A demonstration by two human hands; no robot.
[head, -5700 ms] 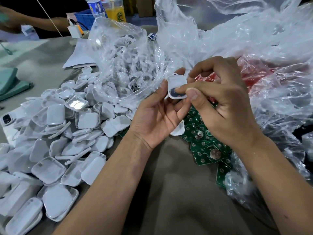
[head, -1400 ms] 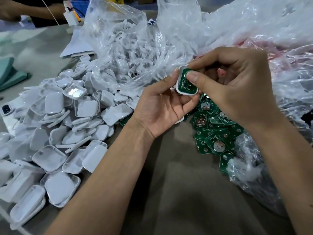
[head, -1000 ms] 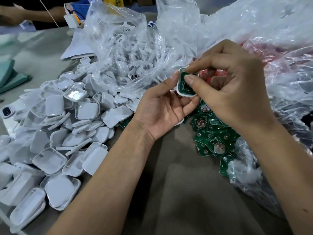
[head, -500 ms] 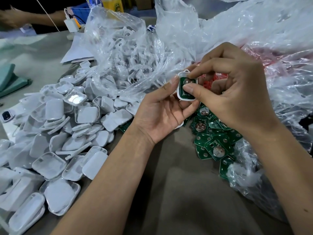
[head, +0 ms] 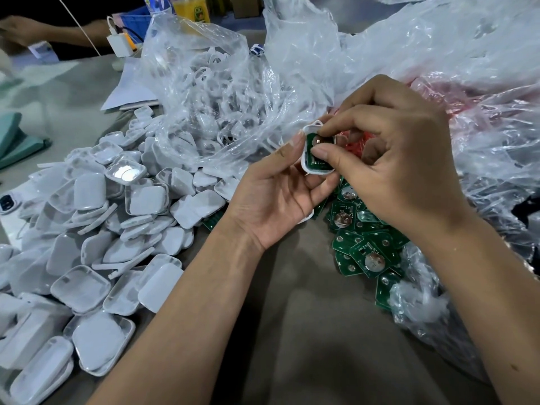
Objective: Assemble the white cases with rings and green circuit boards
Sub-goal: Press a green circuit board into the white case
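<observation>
Up in the middle of the view, the white case [head: 317, 153] sits raised above the table, cradled by the left hand [head: 280, 197], whose fingers curl round its near and left edges. A green circuit board [head: 317, 152] lies inside it now, where a few seconds ago the shell was bare, so the board has gone in. Since a moment back, the right hand [head: 400, 171] has shifted its grip: thumb and forefinger pinch over the board, pressing on its upper part, and a round metal cell on it has come into sight beneath the fingertips. That reads as the seating step, nearly done for this unit. A small white loop peeks from the case's far corner, likely the ring, though it's too small to be sure.

Just below the hands, the loose green boards [head: 362, 249] spill from a clear bag [head: 423, 311] on the right. To the left, a pile of empty white shells [head: 117, 229] covers the table [head: 292, 346]. Beyond the hands, a clear sack of rings [head: 216, 92] lies open. Far left, another person's arm [head: 43, 33] rests by a white charger [head: 117, 45].
</observation>
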